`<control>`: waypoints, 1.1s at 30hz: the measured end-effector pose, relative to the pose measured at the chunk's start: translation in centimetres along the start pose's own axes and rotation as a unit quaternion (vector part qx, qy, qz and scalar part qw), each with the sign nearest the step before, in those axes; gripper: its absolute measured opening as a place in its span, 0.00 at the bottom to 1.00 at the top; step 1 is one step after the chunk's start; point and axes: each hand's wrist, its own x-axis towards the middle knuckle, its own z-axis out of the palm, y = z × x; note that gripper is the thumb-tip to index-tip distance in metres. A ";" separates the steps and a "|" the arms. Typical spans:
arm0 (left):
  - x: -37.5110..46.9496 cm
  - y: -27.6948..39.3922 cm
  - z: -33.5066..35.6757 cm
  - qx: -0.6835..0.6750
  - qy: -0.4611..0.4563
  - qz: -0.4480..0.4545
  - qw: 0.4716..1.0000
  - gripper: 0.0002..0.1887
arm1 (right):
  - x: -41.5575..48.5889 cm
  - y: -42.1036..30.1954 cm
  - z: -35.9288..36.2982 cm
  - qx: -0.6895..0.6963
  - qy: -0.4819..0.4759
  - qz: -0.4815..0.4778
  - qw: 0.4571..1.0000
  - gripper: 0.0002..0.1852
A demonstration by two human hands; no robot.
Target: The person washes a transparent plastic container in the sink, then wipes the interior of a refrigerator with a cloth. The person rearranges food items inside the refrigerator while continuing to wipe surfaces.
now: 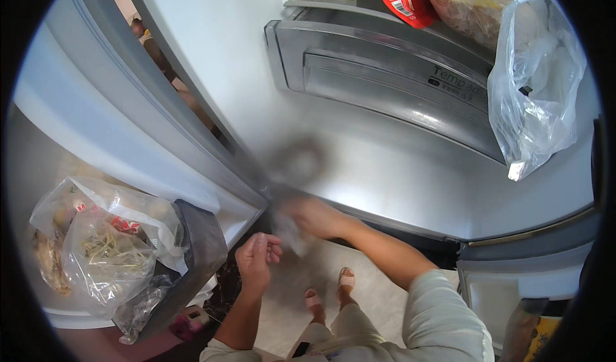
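My right hand (313,215) is blurred, low in front of an open refrigerator compartment (385,184). Its fingers seem closed on a translucent piece of plastic (291,232), too smeared to make out fully. Left of it and a little lower is my left hand (257,261), fingers loosely curled and apart from the thumb, with nothing visible in them. In the door rack to the left, a clear plastic bag (110,261) holds pale, thin sprout-like strands. A larger bag with red print (159,213) lies behind it.
A translucent drawer front (385,92) spans the compartment's upper part. From the shelf above, a clear plastic bag (539,92) hangs over its right end, beside a red pouch (404,1). The left door (106,107) and right door (519,251) stand open. A dark, blurred ring (315,145) overlies the compartment.
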 end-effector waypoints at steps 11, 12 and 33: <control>16.0 -2.8 8.2 0.152 -0.007 0.200 0.968 0.17 | -19.3 9.0 -20.1 -0.480 0.165 0.498 0.703 0.18; 17.2 -4.7 8.4 0.141 -0.001 0.233 0.962 0.16 | -19.8 10.2 -20.3 -0.468 0.161 0.482 0.723 0.17; 15.6 -6.3 8.8 0.330 0.075 0.278 0.899 0.08 | -1.5 15.3 -15.4 -0.372 0.022 0.164 0.914 0.16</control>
